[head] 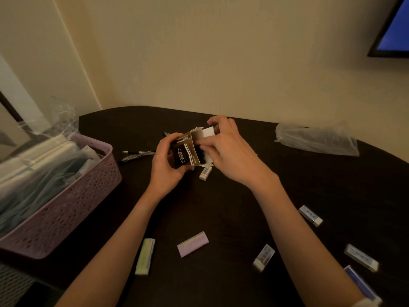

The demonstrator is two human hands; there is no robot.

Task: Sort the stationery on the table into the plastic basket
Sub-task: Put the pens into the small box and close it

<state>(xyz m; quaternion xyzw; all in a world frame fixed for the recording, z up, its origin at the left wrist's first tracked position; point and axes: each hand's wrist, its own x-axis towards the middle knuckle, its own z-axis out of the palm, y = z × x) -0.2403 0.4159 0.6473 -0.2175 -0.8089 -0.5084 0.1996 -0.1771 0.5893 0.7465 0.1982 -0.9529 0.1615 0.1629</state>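
Observation:
Above the dark table (221, 196), my left hand (167, 160) grips a small dark cardboard box (186, 151) whose top flaps stand open. My right hand (228, 149) holds the box's right side, with fingers curled over the white flap at the open end. A pink perforated plastic basket (73, 196) stands at the left, filled with plastic-wrapped packs. Several erasers lie on the table: one just under the box (205, 173), a purple one (193, 244), a pale green one (145, 256), and white-sleeved ones (310, 215) (263, 257) (360, 257). Pens (137, 154) lie behind my left hand.
A crumpled clear plastic bag (316, 138) lies at the table's far right. A dark-framed screen (394, 29) hangs on the wall at the upper right. Another blue-sleeved eraser (358, 282) sits near my right wrist. A white perforated bin (13, 284) shows at the lower left.

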